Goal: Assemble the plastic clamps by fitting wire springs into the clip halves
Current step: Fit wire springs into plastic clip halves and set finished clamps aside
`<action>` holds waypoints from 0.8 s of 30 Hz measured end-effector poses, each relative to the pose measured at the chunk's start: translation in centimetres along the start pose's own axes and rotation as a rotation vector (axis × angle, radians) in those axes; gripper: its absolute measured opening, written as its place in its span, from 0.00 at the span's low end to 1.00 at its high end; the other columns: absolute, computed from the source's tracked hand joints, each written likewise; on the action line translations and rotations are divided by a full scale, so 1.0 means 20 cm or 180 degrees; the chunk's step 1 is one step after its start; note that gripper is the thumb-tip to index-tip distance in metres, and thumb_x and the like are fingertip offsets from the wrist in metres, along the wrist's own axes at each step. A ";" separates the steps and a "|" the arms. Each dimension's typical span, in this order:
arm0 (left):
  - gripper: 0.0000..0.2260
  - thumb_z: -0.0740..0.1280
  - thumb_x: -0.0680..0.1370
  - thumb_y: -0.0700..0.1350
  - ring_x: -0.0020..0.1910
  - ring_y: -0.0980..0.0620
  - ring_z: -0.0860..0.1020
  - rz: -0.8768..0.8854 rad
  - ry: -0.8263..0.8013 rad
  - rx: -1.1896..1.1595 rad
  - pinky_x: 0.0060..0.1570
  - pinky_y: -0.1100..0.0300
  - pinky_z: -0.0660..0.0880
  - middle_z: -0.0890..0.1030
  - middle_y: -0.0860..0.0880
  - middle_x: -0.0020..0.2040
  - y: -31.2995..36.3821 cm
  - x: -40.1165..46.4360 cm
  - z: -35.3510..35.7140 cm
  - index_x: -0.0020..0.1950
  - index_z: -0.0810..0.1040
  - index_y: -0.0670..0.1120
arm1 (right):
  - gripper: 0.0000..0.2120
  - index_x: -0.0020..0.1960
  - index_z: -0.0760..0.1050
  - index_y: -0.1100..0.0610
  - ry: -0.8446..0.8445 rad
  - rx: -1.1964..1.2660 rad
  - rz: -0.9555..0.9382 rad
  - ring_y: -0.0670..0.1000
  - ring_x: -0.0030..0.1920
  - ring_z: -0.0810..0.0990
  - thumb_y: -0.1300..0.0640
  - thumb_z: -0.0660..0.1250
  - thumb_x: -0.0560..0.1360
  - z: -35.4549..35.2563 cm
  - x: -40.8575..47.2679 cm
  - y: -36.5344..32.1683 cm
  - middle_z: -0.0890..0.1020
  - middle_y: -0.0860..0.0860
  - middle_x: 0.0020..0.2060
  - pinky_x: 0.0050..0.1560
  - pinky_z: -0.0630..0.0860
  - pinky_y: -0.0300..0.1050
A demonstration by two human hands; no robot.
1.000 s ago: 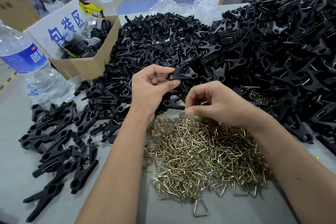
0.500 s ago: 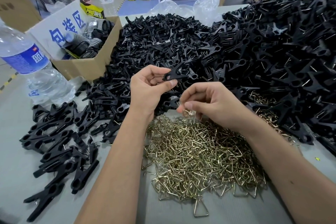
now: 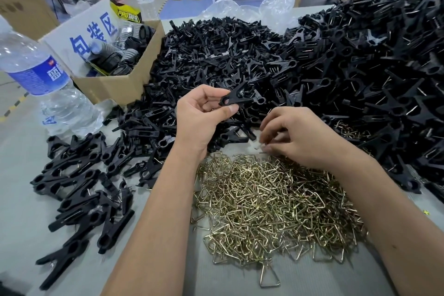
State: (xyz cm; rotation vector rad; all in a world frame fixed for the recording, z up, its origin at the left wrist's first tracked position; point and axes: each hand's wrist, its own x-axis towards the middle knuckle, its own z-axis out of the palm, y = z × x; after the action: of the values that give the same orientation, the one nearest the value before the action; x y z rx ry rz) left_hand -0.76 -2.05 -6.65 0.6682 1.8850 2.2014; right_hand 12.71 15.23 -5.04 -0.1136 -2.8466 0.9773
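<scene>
My left hand [image 3: 201,118] pinches a pair of black clip halves [image 3: 236,98] between thumb and fingers, held above the black pile. My right hand [image 3: 298,137] hovers with curled fingers over the far edge of the heap of brass-coloured wire springs [image 3: 271,209]; a wire spring [image 3: 262,148] shows blurred at its fingertips. A big pile of loose black clip halves [image 3: 240,60] fills the middle of the table. Assembled black clamps [image 3: 79,194] lie at the left, and a larger mound of clamps [image 3: 374,74] rises at the right.
A clear water bottle [image 3: 36,74] with a blue label stands at the left. Behind it sits an open cardboard box [image 3: 115,84] with black parts and a blue-lettered sign. Plastic bags [image 3: 240,11] lie at the table's far edge. One spring [image 3: 269,277] lies apart near me.
My right hand has lifted slightly off the spring heap with a wire at its fingertips. My left hand keeps the clip halves in nearly the same place.
</scene>
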 end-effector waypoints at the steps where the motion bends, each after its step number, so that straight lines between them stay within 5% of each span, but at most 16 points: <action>1: 0.15 0.80 0.68 0.30 0.43 0.53 0.81 0.0004 -0.0004 -0.0002 0.49 0.58 0.81 0.84 0.50 0.43 0.00 0.00 0.00 0.47 0.84 0.46 | 0.06 0.47 0.88 0.52 0.0024 -0.0035 -0.0021 0.45 0.47 0.84 0.61 0.80 0.72 0.00 0.00 0.00 0.81 0.42 0.53 0.53 0.83 0.43; 8: 0.15 0.79 0.68 0.29 0.43 0.52 0.82 -0.0002 -0.0087 -0.0035 0.47 0.60 0.81 0.85 0.49 0.42 0.00 -0.01 0.00 0.47 0.84 0.46 | 0.12 0.57 0.86 0.51 0.0026 0.0631 0.0123 0.44 0.37 0.87 0.59 0.77 0.74 0.00 0.00 0.01 0.87 0.44 0.40 0.44 0.84 0.39; 11: 0.15 0.79 0.68 0.29 0.44 0.51 0.81 -0.0007 -0.0083 -0.0006 0.49 0.57 0.82 0.85 0.48 0.43 0.01 -0.01 0.00 0.47 0.84 0.45 | 0.10 0.53 0.85 0.51 0.0289 0.0468 0.0089 0.42 0.36 0.86 0.58 0.79 0.73 0.01 0.00 0.02 0.86 0.43 0.36 0.44 0.85 0.43; 16: 0.14 0.78 0.69 0.28 0.42 0.53 0.83 0.0015 -0.0163 -0.0006 0.46 0.60 0.81 0.86 0.47 0.43 0.01 -0.01 0.01 0.48 0.83 0.43 | 0.14 0.54 0.87 0.49 0.0065 0.0063 -0.0069 0.42 0.46 0.84 0.66 0.74 0.77 0.00 0.00 0.02 0.82 0.40 0.49 0.50 0.83 0.38; 21: 0.15 0.78 0.68 0.27 0.44 0.52 0.84 0.0006 -0.0182 -0.0027 0.48 0.59 0.82 0.86 0.45 0.44 0.01 -0.01 0.01 0.48 0.83 0.43 | 0.11 0.53 0.86 0.50 0.0120 -0.0263 -0.0147 0.39 0.46 0.81 0.63 0.78 0.74 0.00 -0.01 0.01 0.81 0.41 0.49 0.52 0.79 0.35; 24: 0.15 0.79 0.68 0.28 0.44 0.51 0.84 0.0005 -0.0189 -0.0032 0.48 0.59 0.82 0.86 0.45 0.45 0.00 -0.01 0.01 0.48 0.83 0.43 | 0.06 0.48 0.86 0.53 0.0201 -0.0345 -0.0112 0.41 0.45 0.81 0.63 0.77 0.75 -0.01 0.00 0.02 0.80 0.43 0.50 0.52 0.81 0.42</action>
State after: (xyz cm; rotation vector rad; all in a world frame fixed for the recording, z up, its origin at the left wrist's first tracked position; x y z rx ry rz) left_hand -0.58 -1.99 -6.58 0.7254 1.8443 2.1655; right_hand 12.82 15.66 -5.18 -0.1025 -2.8331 0.7981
